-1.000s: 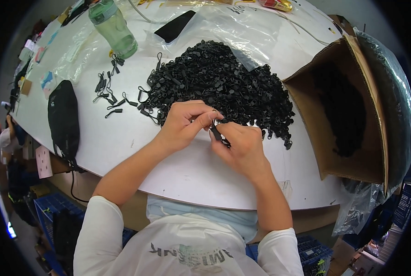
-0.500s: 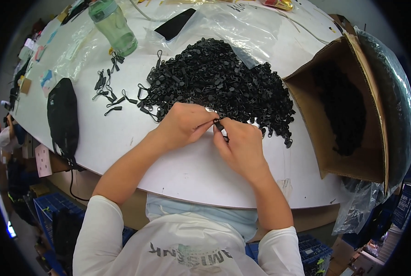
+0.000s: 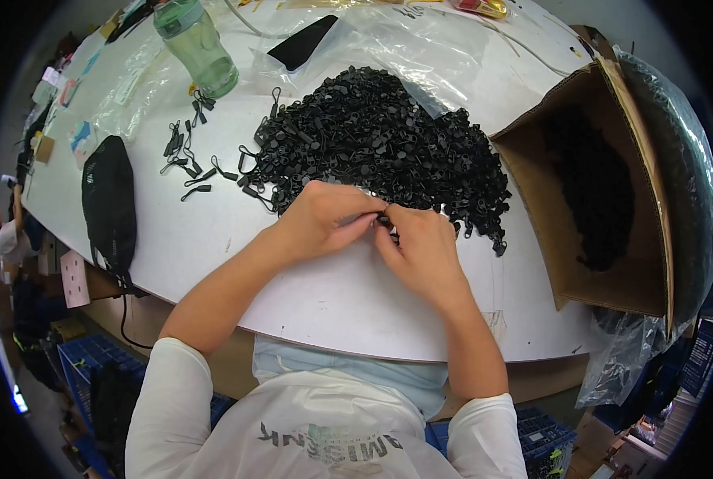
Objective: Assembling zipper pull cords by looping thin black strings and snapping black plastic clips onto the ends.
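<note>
My left hand (image 3: pixel 324 217) and my right hand (image 3: pixel 422 246) meet at the near edge of a heap of small black zipper sliders (image 3: pixel 380 136). Between their pinched fingertips is a small black zipper pull (image 3: pixel 384 219); both hands grip it, and the fingers hide most of it. To the left of the heap, several loose black cord zipper pulls (image 3: pixel 200 188) lie scattered on the white table (image 3: pixel 324 311).
An open cardboard box (image 3: pixel 532 160) with dark contents lies at the right, beside clear plastic. A black pouch (image 3: pixel 109 207) rests at the left. Behind are a green bottle (image 3: pixel 200 56), a clear plastic bag (image 3: pixel 420 48) and a black flat piece (image 3: pixel 304 41).
My fingertips have drawn closer together around the zipper pull, which now shows less. The hands have shifted only slightly; the heap and loose pulls look the same.
</note>
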